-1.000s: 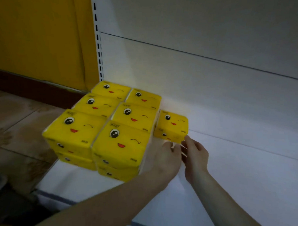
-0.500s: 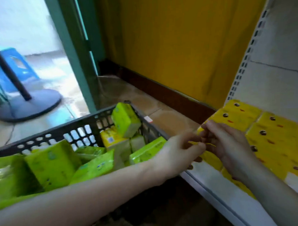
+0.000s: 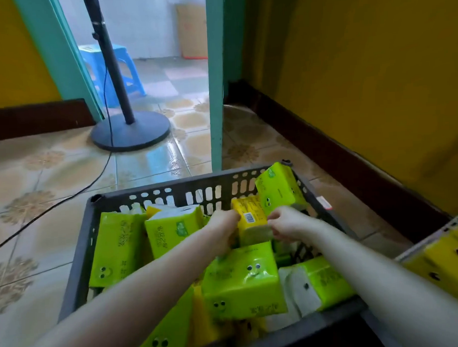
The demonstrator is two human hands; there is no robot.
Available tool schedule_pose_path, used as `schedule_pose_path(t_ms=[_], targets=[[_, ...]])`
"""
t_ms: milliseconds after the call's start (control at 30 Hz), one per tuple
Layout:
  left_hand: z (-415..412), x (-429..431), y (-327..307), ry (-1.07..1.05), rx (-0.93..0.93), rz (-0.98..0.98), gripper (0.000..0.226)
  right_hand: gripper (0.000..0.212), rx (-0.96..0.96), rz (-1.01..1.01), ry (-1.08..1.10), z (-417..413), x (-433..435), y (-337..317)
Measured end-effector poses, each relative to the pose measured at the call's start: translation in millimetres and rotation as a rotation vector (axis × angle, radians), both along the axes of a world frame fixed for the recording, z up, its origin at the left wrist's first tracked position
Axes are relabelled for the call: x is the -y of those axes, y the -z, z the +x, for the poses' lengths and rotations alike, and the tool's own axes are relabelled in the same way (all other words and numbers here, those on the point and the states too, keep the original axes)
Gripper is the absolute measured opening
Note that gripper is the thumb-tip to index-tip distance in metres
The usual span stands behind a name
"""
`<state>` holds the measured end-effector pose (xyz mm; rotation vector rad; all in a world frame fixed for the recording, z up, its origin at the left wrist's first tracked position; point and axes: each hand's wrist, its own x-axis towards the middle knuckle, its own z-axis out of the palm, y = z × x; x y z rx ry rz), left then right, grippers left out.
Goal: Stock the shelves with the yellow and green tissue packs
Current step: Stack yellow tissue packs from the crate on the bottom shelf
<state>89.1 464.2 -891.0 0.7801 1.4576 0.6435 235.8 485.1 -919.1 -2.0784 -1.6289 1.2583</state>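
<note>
One yellow tissue pack (image 3: pixel 252 219) gripped on its left by left hand (image 3: pixel 223 226), on its right by right hand (image 3: pixel 287 223), held inside dark crate (image 3: pixel 171 189), green pack (image 3: pixel 278 189) tilted just beyond the grip, further green packs (image 3: pixel 243 280) piled nearer, beneath it

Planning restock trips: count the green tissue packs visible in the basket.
6 green packs in the basket: far right corner, left wall, back middle, centre, right front, near edge. Others may lie buried.
</note>
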Motion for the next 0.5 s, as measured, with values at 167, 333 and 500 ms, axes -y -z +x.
schedule_pose_path(t_ms=[167,333,500], targets=[[20.9,-30.1,34.1,-0.043,-0.006,-0.166,0.03,0.05,0.109,0.0,-0.055,-5.1,-16.3,23.9],[30.0,-50.4,51.4,-0.102,0.059,-0.217,0.029,0.056,0.058,-0.038,-0.008,-3.3,-15.5,35.5],[37.2,-53.4,60.2,-0.12,0.028,-0.192,0.046,0.056,0.019,-0.041,0.017,2.0,-13.4,32.8]])
